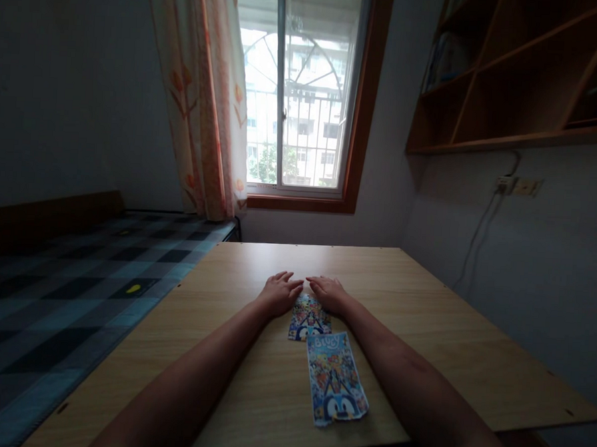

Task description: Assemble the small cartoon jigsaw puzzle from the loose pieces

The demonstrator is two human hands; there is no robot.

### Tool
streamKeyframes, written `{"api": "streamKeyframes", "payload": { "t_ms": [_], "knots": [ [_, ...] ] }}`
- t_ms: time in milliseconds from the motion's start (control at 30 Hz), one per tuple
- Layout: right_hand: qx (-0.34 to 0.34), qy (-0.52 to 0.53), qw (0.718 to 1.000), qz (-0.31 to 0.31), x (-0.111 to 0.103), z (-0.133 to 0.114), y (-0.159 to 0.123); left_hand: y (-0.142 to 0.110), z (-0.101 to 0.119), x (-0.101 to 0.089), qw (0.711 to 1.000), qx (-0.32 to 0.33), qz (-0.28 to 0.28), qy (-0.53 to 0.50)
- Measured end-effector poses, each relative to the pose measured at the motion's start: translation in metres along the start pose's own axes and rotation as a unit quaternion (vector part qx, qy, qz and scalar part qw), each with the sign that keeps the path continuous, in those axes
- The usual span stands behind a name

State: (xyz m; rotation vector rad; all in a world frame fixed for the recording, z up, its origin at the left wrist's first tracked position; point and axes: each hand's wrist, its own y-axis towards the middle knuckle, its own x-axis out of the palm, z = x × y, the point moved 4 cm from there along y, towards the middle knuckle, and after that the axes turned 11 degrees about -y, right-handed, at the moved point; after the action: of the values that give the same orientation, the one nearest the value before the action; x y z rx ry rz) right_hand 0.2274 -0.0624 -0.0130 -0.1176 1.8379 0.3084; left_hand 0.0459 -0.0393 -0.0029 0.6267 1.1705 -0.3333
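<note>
Both hands rest palm down at the middle of the wooden table (394, 308), thumbs pointing toward each other. My left hand (280, 293) lies flat with its fingers apart, at the upper left edge of a small colourful picture puzzle (309, 323). On the opposite side, my right hand (329, 294) is also stretched out, covering the puzzle's upper right corner. Nearer to me lies a printed picture sheet (336, 379) marked "BLUEY", with a blue cartoon dog at its bottom and a ragged lower edge. Its top touches or slightly overlaps the puzzle's lower right part.
A bed with a checked cover (126, 274) adjoins the table on the left. Behind the table are a window (311, 117) and a patterned curtain (204, 105). Wooden shelves (520, 95) hang on the right wall above a power socket (526, 187) with a dangling cord.
</note>
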Motion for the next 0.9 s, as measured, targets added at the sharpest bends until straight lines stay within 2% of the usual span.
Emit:
{"api": "streamKeyframes", "payload": {
  "t_ms": [133, 267, 500, 733, 900],
  "knots": [
    [-0.01, 0.024, 0.998, 0.054, -0.0049, 0.0045, -0.0042, -0.0014, 0.001, -0.0006, 1.0, 0.007, -0.008, 0.004],
    [-0.012, 0.031, 0.996, 0.08, -0.0078, 0.0072, -0.0053, -0.0024, 0.0004, -0.0005, 1.0, 0.013, 0.008, 0.008],
    [-0.013, 0.021, 0.997, 0.073, -0.0048, 0.0089, -0.0034, 0.0002, -0.0037, 0.0034, 0.998, 0.037, 0.035, 0.021],
    [-0.019, 0.026, 0.997, 0.071, -0.0071, 0.0077, -0.0051, -0.0001, -0.0028, 0.0017, 0.999, 0.009, 0.029, 0.018],
    [-0.024, 0.021, 0.998, 0.061, -0.0071, 0.0082, -0.0052, -0.0022, 0.0004, -0.0016, 1.0, 0.014, 0.022, 0.011]
  ]
}}
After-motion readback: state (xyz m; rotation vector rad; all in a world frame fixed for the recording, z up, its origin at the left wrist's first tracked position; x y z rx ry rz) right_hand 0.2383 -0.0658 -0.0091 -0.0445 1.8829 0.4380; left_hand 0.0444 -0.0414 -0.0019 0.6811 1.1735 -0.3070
